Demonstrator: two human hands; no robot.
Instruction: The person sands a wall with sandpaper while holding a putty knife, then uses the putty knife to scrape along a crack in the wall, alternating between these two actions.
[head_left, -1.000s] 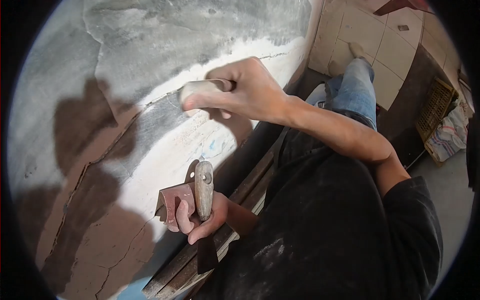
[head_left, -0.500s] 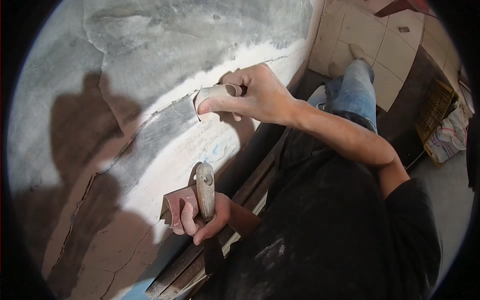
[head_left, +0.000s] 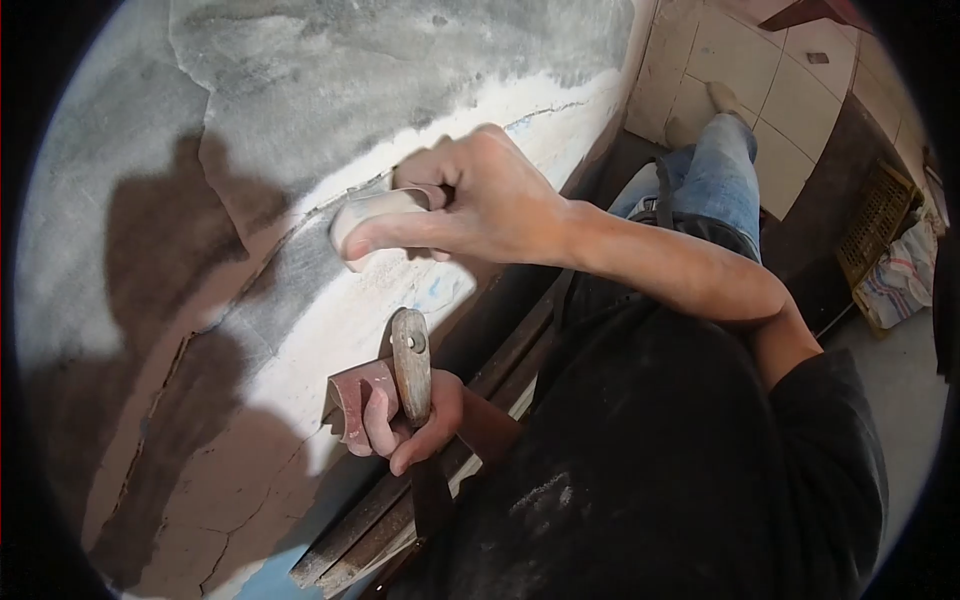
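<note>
My right hand [head_left: 490, 195] is closed on a curled piece of sandpaper [head_left: 385, 208], its pale backing outward, against the white-filled band of the wall [head_left: 330, 300]. My thumb lies along the paper's lower side, and the fingers behind it are partly hidden. Lower down, my left hand [head_left: 425, 425] grips a scraper by its worn wooden handle [head_left: 411, 365], which has a hole near the end. The scraper's dark blade points downward, mostly in shadow. Between the left fingers is also a bent reddish-brown sheet of sandpaper [head_left: 360, 395], close to the wall.
A long crack [head_left: 165, 400] runs diagonally across the grey and pinkish wall. Dark wooden lengths [head_left: 370, 520] lie along its base. Beyond my legs are floor tiles [head_left: 735, 50]. On the right, a yellow-brown plastic crate [head_left: 870, 230] stands beside a striped white sack [head_left: 905, 280].
My right hand and its sandpaper have moved left and slightly down along the wall. My left hand, with the scraper and reddish sheet, has stayed nearly in place.
</note>
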